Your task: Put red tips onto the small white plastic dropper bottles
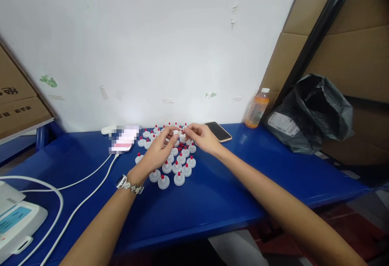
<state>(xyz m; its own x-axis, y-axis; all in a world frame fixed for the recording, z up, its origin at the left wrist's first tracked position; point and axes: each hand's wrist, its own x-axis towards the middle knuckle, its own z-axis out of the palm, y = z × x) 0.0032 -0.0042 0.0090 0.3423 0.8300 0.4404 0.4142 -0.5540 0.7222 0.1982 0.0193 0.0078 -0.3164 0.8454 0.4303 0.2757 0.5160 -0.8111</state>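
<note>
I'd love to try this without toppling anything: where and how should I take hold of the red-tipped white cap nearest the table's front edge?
I'd grip that cap by opposite sides of its wide round base, coming from the front. It stands upright, its red tip pointing up, with its neighbours beside and behind it. The narrow tip probably offers less to pinch.
</note>
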